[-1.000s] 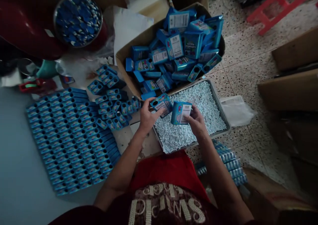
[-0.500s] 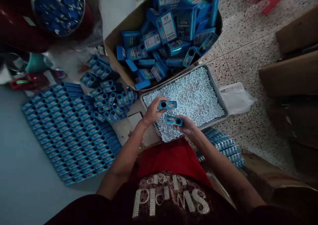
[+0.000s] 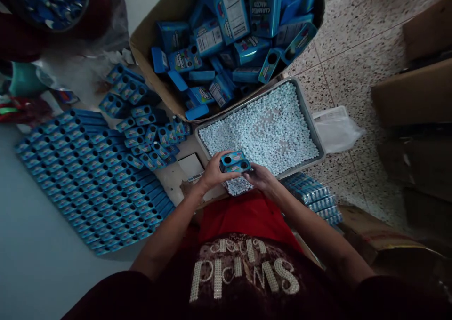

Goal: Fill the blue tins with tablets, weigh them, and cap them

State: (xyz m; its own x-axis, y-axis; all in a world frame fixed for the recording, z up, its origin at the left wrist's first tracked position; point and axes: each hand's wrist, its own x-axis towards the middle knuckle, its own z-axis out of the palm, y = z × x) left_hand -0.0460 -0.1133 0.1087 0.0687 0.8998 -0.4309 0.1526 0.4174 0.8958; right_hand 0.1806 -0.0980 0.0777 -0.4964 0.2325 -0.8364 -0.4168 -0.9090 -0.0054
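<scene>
Two blue candy boxes [image 3: 234, 161], each with a dark round hole in its top, are side by side over the tray. My left hand [image 3: 213, 172] is closed around their left end, fingers along the far side and thumb along the near side. At the right end, my right hand [image 3: 260, 176] has its fingertips on the nearer box, its grip partly hidden. Beneath them is a grey metal tray [image 3: 319, 143] spread with small pale blue candy pellets [image 3: 263, 132]. Bare patches of the tray bottom show among the pellets.
Beyond the tray stands a cardboard carton [image 3: 148, 52] heaped with blue boxes. Rows of upright blue boxes [image 3: 95, 179] fill the left side, beside a looser cluster [image 3: 148, 136]. A clear plastic bag [image 3: 335, 129] and wrapped packs [image 3: 314, 197] lie at right.
The two boxes, held apart one in each hand before, are now together. My left hand has moved slightly nearer me and grips both. The view has shifted a little.
</scene>
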